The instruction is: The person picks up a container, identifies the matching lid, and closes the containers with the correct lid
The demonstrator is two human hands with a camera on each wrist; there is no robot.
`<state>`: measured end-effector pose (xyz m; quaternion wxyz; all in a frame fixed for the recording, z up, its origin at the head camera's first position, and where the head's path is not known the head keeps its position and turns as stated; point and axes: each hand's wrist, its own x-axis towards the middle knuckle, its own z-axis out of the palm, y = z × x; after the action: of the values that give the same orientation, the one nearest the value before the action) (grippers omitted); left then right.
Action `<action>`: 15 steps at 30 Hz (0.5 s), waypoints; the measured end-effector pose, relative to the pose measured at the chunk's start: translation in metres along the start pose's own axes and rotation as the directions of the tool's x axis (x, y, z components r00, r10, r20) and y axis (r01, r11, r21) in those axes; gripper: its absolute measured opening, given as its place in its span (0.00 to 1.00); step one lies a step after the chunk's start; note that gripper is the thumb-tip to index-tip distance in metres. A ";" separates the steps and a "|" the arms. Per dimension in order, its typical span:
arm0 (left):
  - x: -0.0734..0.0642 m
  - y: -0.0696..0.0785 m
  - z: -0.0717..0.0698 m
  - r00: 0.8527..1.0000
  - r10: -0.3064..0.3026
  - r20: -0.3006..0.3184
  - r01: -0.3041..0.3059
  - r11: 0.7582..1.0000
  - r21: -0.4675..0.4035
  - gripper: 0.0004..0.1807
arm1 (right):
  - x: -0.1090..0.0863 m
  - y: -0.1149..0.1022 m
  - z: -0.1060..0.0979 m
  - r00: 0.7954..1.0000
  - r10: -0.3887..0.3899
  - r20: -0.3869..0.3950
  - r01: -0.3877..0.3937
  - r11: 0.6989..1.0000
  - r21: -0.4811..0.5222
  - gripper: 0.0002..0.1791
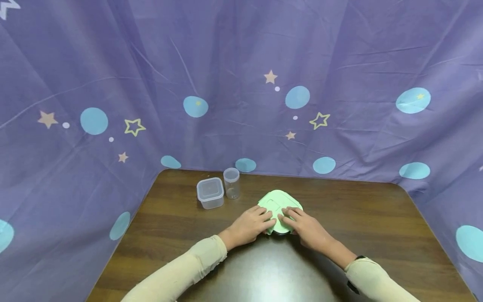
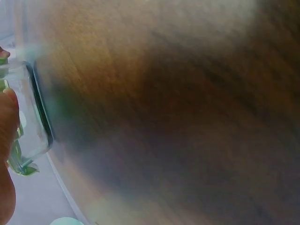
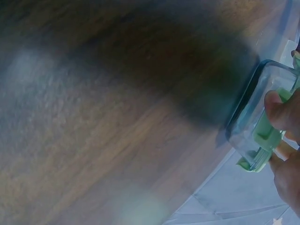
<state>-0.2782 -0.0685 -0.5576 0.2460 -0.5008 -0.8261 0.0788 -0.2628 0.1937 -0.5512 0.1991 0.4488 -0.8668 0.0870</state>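
Note:
A glass food container point(image 3: 255, 96) with a light green snap lid point(image 1: 277, 198) stands on the table, turned cornerwise to me in the head view. My left hand point(image 1: 250, 225) grips its left side, fingers spread over the lid and thumb low at the side. From the right, my right hand point(image 1: 308, 227) holds it the same way, fingertips on the lid top. In the right wrist view the thumb point(image 3: 277, 110) presses by a green side clip point(image 3: 266, 135), which hangs down along the glass wall. Another green flap point(image 2: 29, 168) sticks out in the left wrist view.
To the left at the back, a small square clear plastic box point(image 1: 210, 192) with a lid stands beside a clear round jar point(image 1: 232, 184). The brown wooden table point(image 1: 362, 218) meets a purple patterned curtain point(image 1: 241, 126) at its back and sides.

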 end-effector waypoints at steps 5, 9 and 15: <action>0.005 -0.005 -0.004 1.000 0.009 0.005 -0.008 0.999 -0.039 0.20 | 0.002 0.005 -0.003 1.000 -0.017 0.005 0.017 1.000 -0.003 0.44; 0.009 -0.013 -0.014 0.998 0.023 0.058 -0.018 0.996 -0.085 0.29 | 0.003 0.005 -0.003 0.999 -0.033 0.019 0.033 0.999 -0.004 0.42; 0.012 -0.021 -0.021 0.988 0.057 0.145 -0.016 0.963 -0.269 0.39 | 0.000 0.006 -0.005 1.000 -0.028 0.013 0.028 0.999 0.027 0.44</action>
<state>-0.2891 -0.0704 -0.5277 0.1115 -0.5371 -0.8361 0.0090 -0.2666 0.1991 -0.5465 0.1883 0.4642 -0.8605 0.0929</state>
